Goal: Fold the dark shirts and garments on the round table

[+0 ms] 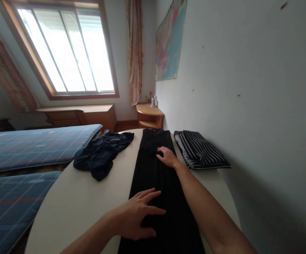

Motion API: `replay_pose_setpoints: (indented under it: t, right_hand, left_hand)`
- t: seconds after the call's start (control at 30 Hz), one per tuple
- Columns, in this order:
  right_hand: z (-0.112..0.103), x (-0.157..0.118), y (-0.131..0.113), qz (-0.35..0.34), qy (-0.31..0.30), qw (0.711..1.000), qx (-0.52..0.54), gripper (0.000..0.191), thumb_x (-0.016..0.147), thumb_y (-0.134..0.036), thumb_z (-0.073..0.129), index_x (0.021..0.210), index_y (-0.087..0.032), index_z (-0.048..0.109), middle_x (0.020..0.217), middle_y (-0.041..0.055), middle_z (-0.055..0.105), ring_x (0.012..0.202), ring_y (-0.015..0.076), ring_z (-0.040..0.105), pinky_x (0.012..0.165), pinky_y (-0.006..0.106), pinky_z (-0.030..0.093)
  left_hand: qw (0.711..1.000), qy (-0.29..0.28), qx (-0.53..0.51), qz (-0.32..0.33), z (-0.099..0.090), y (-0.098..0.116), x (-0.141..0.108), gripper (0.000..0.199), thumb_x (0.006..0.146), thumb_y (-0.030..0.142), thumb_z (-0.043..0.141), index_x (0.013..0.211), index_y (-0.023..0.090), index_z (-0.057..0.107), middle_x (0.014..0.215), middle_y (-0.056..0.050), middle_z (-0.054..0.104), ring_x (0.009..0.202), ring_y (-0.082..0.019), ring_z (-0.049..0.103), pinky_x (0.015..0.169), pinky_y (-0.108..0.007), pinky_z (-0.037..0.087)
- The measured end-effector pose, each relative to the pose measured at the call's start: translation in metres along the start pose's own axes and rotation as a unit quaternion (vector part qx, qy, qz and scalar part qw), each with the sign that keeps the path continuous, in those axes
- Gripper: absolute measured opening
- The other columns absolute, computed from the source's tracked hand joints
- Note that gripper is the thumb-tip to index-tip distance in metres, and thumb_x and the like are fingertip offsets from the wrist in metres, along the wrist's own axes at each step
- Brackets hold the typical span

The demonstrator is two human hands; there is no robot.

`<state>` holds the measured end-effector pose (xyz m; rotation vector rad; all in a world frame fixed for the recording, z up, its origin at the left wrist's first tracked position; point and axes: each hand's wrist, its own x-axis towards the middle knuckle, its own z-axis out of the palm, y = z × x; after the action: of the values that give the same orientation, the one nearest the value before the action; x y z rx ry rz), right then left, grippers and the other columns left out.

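A pair of black trousers [153, 169] lies lengthwise on the round white table [63, 204], its waistband at the far end and its lower part running toward me. My left hand [139, 213] is over the near left part of the cloth, fingers spread and holding nothing. Farther up, near the waist part, my right hand [166, 157] rests on the black fabric with its fingers slightly bent and apart. Left of the trousers sits a crumpled dark navy garment [102, 153]. On their right is a folded black-and-white striped garment [199, 150].
Blue plaid mattresses [36, 144] border the table on the left. A white wall [248, 123] stands close on the right. Beyond the table are a small wooden corner shelf [150, 111], a wooden desk [94, 113] and a window [68, 53].
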<state>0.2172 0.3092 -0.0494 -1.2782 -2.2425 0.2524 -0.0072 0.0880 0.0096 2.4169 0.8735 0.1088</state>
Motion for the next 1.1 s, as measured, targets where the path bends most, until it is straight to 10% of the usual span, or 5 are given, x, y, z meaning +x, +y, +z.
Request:
replay_pose_setpoints:
  t: [0.43, 1.1]
  right_hand:
    - [-0.006, 0.003, -0.009, 0.039, 0.003, 0.991, -0.125, 0.031, 0.093, -0.019, 0.047, 0.117, -0.019, 0.068, 0.128, 0.0111, 0.061, 0.116, 0.0275, 0.052, 0.096, 0.039, 0.043]
    - [0.002, 0.024, -0.021, 0.155, 0.012, 0.986, -0.063, 0.042, 0.093, -0.054, 0.047, 0.101, -0.022, 0.073, 0.116, 0.0092, 0.069, 0.114, 0.0279, 0.057, 0.093, 0.038, 0.044]
  left_hand:
    - [0.987, 0.077, 0.123, 0.062, 0.015, 0.011, 0.018, 0.035, 0.094, 0.022, 0.051, 0.124, 0.037, 0.062, 0.108, -0.003, 0.063, 0.099, -0.021, 0.056, 0.089, -0.036, 0.045]
    - [0.990, 0.089, 0.079, 0.081, 0.005, 0.006, 0.016, 0.041, 0.080, 0.007, 0.054, 0.114, 0.029, 0.061, 0.120, -0.001, 0.063, 0.111, -0.020, 0.054, 0.098, -0.034, 0.043]
